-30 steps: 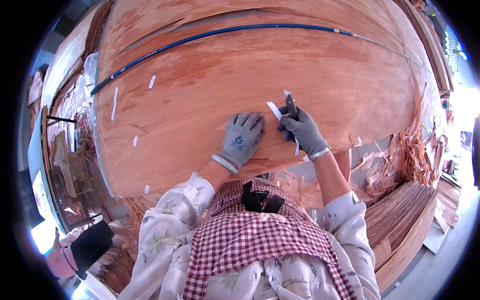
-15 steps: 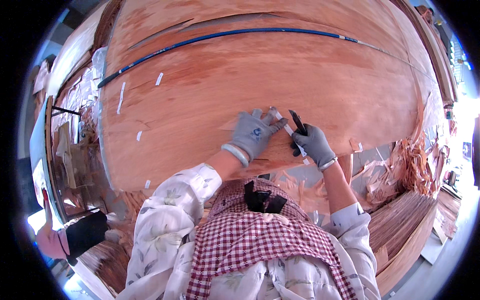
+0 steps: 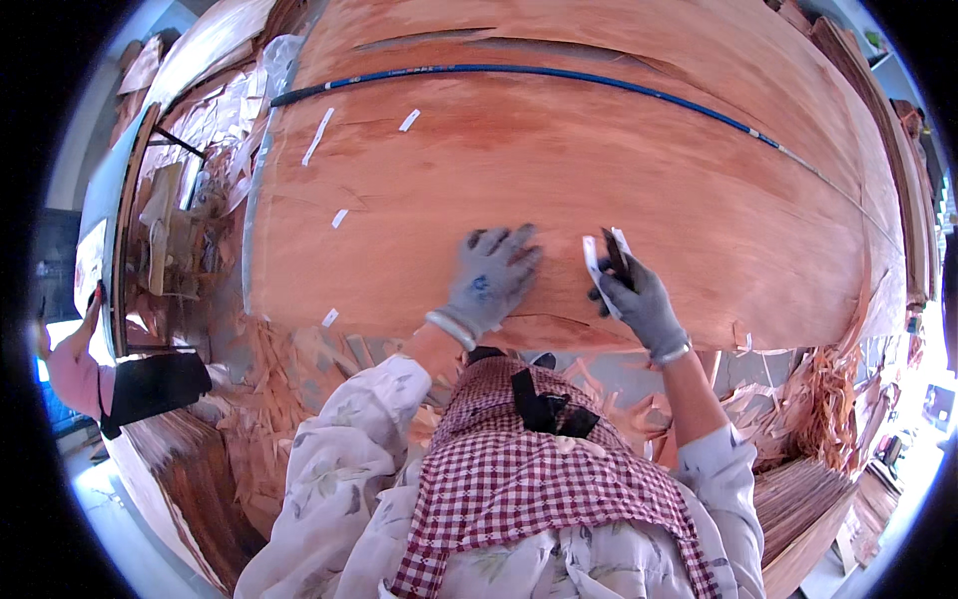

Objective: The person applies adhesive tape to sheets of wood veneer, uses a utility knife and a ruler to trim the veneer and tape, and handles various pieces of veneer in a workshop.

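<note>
A large reddish-brown sheet of wood veneer point(image 3: 399, 265) spreads out in front of me. My left hand point(image 3: 487, 287), in a grey glove, lies on it near the front edge with the fingers stretched out. My right hand point(image 3: 644, 307), gloved the same way, is closed around a dark knife-like tool point(image 3: 616, 257). White paper tape point(image 3: 590, 260) sticks up beside the tool at those fingers; how it is gripped is partly hidden. A narrow split point(image 3: 561, 318) in the veneer runs near the front edge, between my hands.
A long blue pole point(image 3: 559, 73) lies across the far part of the sheet. Short white tape pieces point(image 3: 317, 137) are stuck at the left. Veneer scraps point(image 3: 274, 389) hang below the front edge. Stacked veneer point(image 3: 806, 499) stands lower right. Another person's arm point(image 3: 80, 371) shows at far left.
My left hand has slid back from the tape, away from my right hand. The right hand now has the tape strip raised beside the tool. The whole view has shifted.
</note>
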The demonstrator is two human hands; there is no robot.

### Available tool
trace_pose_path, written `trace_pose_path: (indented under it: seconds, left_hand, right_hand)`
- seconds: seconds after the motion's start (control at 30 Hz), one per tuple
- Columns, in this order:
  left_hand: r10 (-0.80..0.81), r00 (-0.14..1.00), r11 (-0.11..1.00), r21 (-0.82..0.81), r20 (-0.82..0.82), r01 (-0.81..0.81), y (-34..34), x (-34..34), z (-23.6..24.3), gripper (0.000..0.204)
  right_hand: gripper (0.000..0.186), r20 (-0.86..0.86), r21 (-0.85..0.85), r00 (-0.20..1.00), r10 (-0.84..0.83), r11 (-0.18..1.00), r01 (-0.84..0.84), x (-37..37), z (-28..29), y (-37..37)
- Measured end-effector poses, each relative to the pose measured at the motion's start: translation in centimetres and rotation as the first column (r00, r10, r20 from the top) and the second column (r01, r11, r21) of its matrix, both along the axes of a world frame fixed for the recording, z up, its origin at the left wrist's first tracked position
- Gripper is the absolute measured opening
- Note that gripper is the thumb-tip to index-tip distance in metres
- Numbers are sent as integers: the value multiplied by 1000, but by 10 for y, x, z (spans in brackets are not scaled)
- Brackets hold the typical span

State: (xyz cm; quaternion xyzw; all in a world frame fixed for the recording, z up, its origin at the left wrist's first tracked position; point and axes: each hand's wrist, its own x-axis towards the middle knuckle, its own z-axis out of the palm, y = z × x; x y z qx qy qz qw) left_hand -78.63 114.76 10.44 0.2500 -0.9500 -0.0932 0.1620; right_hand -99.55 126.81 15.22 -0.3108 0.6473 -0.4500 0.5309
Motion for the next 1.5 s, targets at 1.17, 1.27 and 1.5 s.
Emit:
trace_pose_path:
  seconds: [1.17, 1.27, 1.5]
  left_hand:
    - [-54, 995, 995, 85, 78, 48, 7, 2, 10, 47]
    - [-72, 997, 992, 102, 30, 69, 9, 1, 4, 46]
    - [-145, 989, 987, 65, -14, 146, 3, -15, 7, 55]
  right_hand:
    - [37, -392, 67, 888, 241, 970, -234, 15, 4, -83]
    - [37, -657, 347, 645, 390, 916, -201, 13, -1, -88]
    - [42, -793, 297, 537, 286, 952, -68, 9, 3, -66]
